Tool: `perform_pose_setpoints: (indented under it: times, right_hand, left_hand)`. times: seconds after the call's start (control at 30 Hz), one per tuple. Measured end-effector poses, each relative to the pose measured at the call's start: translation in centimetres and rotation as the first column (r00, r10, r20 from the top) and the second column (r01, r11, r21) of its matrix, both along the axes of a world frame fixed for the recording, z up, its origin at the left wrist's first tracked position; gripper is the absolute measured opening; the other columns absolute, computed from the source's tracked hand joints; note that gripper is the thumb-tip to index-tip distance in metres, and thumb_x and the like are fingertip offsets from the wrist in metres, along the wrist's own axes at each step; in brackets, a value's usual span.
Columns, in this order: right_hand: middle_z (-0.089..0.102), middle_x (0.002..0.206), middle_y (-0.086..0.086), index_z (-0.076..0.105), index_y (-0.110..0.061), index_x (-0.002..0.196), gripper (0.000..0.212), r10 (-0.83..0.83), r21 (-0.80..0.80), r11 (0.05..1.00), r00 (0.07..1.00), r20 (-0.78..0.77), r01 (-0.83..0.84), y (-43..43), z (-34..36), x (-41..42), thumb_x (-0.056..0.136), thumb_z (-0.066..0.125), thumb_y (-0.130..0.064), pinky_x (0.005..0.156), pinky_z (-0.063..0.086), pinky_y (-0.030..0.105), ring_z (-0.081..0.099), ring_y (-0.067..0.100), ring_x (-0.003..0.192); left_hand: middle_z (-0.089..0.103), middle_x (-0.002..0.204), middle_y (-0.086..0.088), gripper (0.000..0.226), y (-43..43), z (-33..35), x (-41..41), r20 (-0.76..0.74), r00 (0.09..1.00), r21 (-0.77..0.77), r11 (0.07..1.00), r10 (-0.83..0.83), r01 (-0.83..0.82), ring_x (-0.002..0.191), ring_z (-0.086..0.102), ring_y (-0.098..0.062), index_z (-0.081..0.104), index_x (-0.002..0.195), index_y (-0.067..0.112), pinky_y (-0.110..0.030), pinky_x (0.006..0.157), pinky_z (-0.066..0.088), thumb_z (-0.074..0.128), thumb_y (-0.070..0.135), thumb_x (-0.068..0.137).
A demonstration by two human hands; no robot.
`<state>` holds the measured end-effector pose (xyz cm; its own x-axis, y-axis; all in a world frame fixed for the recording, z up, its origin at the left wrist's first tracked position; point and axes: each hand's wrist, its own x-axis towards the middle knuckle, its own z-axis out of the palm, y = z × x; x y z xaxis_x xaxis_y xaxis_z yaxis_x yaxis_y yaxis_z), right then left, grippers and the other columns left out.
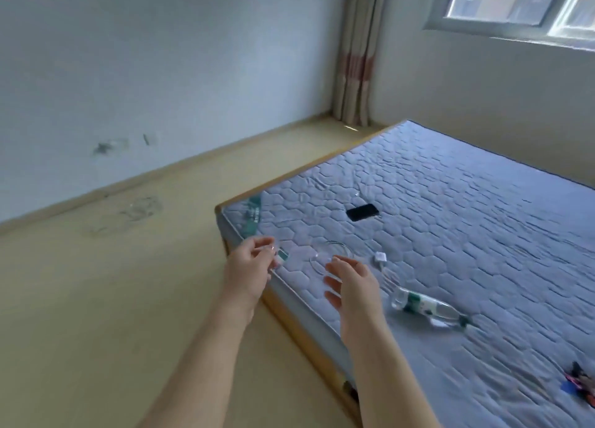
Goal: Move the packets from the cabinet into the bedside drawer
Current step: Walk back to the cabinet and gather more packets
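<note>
Packets: none confirmed. A small green-and-white item (282,256) at our left hand (249,263) may be one, too blurred to call; fingers curl toward it, grip unclear. Right hand (351,282) spread, empty, over the mattress (450,234). Cabinet, drawer unseen; progress unknown.
</note>
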<state>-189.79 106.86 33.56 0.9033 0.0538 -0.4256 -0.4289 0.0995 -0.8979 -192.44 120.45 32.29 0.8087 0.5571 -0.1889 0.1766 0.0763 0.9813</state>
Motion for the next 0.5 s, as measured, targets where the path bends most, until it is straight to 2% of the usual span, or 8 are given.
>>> perform_pose_setpoints:
  times: [0.1,0.23,0.4,0.5]
  right_hand:
    - [0.062,0.096,0.004,0.058,-0.019,0.088,0.008,0.138,0.013,0.99,0.99,-0.033,-0.138,10.9,-0.4,-0.5,0.093,0.054,-0.014,0.072,0.044,0.028,0.057,0.018,0.087]
    - [0.061,0.089,0.004,0.059,-0.017,0.085,0.011,0.28,0.04,0.959,0.959,-0.034,-0.279,23.6,-0.3,-1.0,0.093,0.054,-0.012,0.065,0.041,0.026,0.054,0.015,0.078]
    - [0.058,0.077,0.003,0.059,-0.015,0.083,0.014,0.391,0.065,0.919,0.92,-0.021,-0.389,35.7,0.3,0.6,0.093,0.052,-0.009,0.061,0.039,0.025,0.05,0.013,0.068]
    - [0.061,0.085,0.002,0.059,-0.017,0.085,0.013,0.452,0.06,0.891,0.892,-0.023,-0.451,41.8,-0.1,2.3,0.093,0.052,-0.011,0.065,0.041,0.025,0.054,0.014,0.074]
  left_hand:
    - [0.06,0.077,0.001,0.023,10.4,-0.1,-2.4,-0.013,0.986,-0.033,0.986,0.164,-0.164,0.073,0.057,-0.013,0.057,0.082,0.024,-0.027,0.061,0.042,0.049,0.007,0.094]
    - [0.059,0.077,0.001,0.022,22.4,0.5,-5.2,-0.015,0.944,-0.041,0.943,0.331,-0.331,0.07,0.055,-0.011,0.057,0.082,0.021,-0.024,0.06,0.04,0.048,0.005,0.095]
    - [0.06,0.084,-0.001,0.02,33.5,1.3,-5.9,-0.031,0.887,-0.068,0.885,0.46,-0.461,0.075,0.058,-0.011,0.059,0.084,0.022,-0.024,0.062,0.042,0.049,0.009,0.095]
    - [0.063,0.087,-0.001,0.019,39.1,1.2,-5.0,-0.046,0.861,-0.055,0.859,0.507,-0.509,0.081,0.061,-0.015,0.06,0.085,0.023,-0.028,0.068,0.045,0.05,0.012,0.095]
